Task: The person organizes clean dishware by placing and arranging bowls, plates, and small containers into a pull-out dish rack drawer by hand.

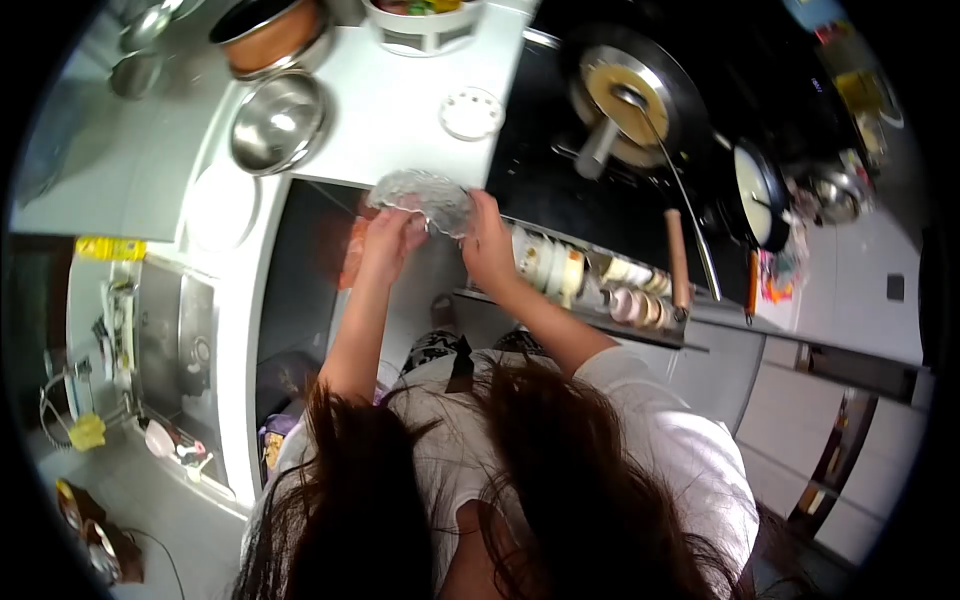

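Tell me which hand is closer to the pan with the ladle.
Right. The right hand holds the clear item on the side toward the pan; the left hand, on the far side.

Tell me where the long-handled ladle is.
Head view, right of centre: the ladle dips into the pan of tan liquid on the black cooktop.

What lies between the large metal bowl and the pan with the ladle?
In the head view, a round white item lies on the counter between the bowl and the pan.
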Action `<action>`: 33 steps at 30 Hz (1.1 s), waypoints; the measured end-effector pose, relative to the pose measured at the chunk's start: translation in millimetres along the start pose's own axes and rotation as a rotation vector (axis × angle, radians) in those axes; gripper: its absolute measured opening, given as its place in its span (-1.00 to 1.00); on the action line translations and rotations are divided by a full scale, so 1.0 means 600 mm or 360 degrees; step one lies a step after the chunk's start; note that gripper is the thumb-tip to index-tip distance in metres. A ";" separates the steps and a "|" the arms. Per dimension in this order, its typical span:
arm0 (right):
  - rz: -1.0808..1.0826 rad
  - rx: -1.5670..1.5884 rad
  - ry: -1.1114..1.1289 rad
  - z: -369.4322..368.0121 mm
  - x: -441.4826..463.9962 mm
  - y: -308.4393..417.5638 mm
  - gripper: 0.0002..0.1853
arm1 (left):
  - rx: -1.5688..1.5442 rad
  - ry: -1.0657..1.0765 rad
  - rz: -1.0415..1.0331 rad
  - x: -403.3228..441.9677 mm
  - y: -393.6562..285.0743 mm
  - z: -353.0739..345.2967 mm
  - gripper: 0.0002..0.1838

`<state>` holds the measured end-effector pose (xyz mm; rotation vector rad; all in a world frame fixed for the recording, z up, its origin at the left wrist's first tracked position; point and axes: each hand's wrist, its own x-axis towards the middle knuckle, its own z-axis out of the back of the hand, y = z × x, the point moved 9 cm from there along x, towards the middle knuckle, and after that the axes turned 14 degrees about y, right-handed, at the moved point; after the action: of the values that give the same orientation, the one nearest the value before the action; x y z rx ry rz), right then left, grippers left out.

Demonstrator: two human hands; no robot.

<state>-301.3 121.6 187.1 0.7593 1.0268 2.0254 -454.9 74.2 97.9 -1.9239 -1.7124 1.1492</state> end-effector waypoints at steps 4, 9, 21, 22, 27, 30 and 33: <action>-0.0760 0.0466 0.0082 0.071 -0.169 -0.120 -0.43 | 0.0306 0.0105 0.0492 -0.006 0.196 -0.061 -0.71; -0.1054 0.0908 -0.0083 0.182 -0.335 -0.292 -0.41 | 0.0538 0.0317 0.0894 -0.023 0.389 -0.165 -0.71; -0.1594 0.1311 0.0074 0.422 -0.531 -0.498 -0.30 | 0.0110 0.0505 0.1376 0.002 0.758 -0.392 -0.77; -0.1619 0.1238 0.0100 0.424 -0.538 -0.522 -0.31 | 0.0083 0.0506 0.1386 0.003 0.776 -0.400 -0.78; -0.1750 0.0978 0.0104 0.425 -0.527 -0.581 -0.28 | 0.1546 0.0219 0.0723 0.066 0.777 -0.377 -0.70; -0.1713 0.0980 0.0126 0.405 -0.520 -0.599 -0.28 | 0.1910 0.0281 0.0208 0.094 0.735 -0.426 -0.74; -0.1704 0.0755 0.0192 0.382 -0.514 -0.633 -0.28 | 0.1169 0.0478 -0.0080 0.132 0.762 -0.432 -0.70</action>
<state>173.1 124.2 -71.2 0.1864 1.5641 0.9185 42.2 112.0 -86.4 -1.4793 -0.9774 1.1748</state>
